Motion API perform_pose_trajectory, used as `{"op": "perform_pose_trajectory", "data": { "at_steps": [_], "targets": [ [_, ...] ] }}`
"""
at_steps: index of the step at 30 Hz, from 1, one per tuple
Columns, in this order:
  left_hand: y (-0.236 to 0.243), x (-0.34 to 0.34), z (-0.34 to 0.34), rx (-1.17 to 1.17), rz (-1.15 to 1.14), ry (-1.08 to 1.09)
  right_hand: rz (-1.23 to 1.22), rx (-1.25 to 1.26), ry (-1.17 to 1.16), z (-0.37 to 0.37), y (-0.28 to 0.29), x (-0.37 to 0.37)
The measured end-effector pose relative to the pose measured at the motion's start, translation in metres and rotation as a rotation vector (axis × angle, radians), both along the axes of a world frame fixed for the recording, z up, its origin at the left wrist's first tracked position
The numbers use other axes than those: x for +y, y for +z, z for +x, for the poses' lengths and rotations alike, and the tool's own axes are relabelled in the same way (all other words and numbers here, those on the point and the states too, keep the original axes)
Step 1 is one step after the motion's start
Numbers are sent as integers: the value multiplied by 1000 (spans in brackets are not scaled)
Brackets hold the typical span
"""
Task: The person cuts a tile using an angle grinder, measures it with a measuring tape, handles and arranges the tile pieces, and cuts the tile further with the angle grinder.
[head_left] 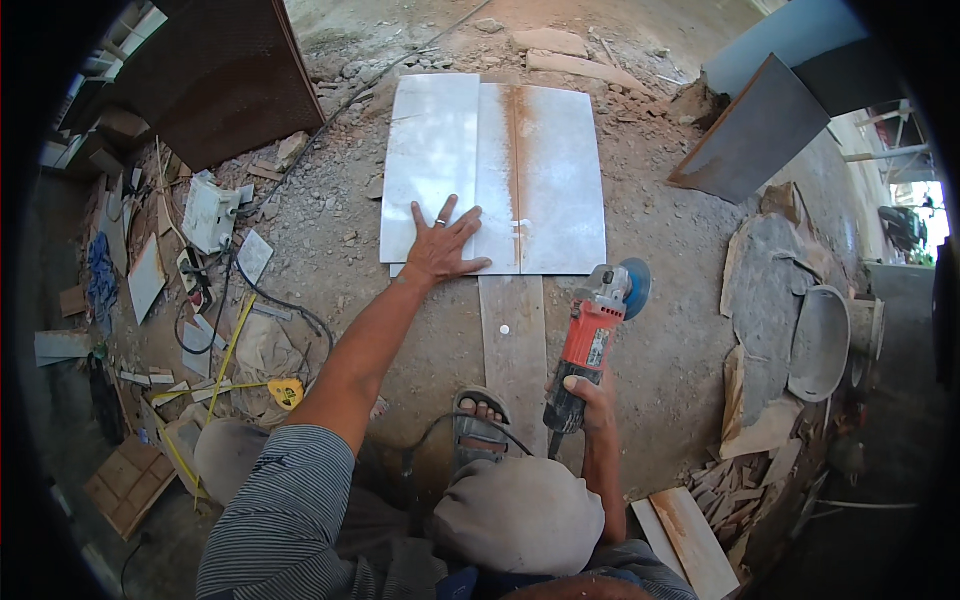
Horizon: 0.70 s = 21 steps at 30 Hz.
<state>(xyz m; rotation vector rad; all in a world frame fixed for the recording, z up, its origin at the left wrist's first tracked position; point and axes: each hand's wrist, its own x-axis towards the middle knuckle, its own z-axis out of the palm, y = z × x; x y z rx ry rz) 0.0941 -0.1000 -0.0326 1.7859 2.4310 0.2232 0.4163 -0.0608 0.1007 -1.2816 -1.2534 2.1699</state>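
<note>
bracing the upper tile [432,150] beneath it, apparently against slipping, the left hand [443,248] lay spread; the right hand [588,400] grasped a grinder [592,338]

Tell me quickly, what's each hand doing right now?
Left hand: open, spread on the top tile, gripping nothing.
Right hand: closed around the grinder.
</note>
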Motion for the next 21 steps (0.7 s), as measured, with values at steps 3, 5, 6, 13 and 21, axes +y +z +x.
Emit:
{"op": "perform_pose_trajectory", "data": {
  "at_steps": [3,5,6,13,21],
  "targets": [
    [4,-7,-18,13,-40,92,19,-12,-5,6,-1,1],
    [3,-15,-34,64,-36,149,10,3,2,7,-3,5],
    [3,-19,-41,57,-30,167,-12,6,21,8,-4,8],
    [36,-59,-13,-27,-222,-49,148,-9,70,-25,-22,53],
    [33,-61,-32,140,-294,-233,287,-11,190,-114,-62,106]
  ]
}}
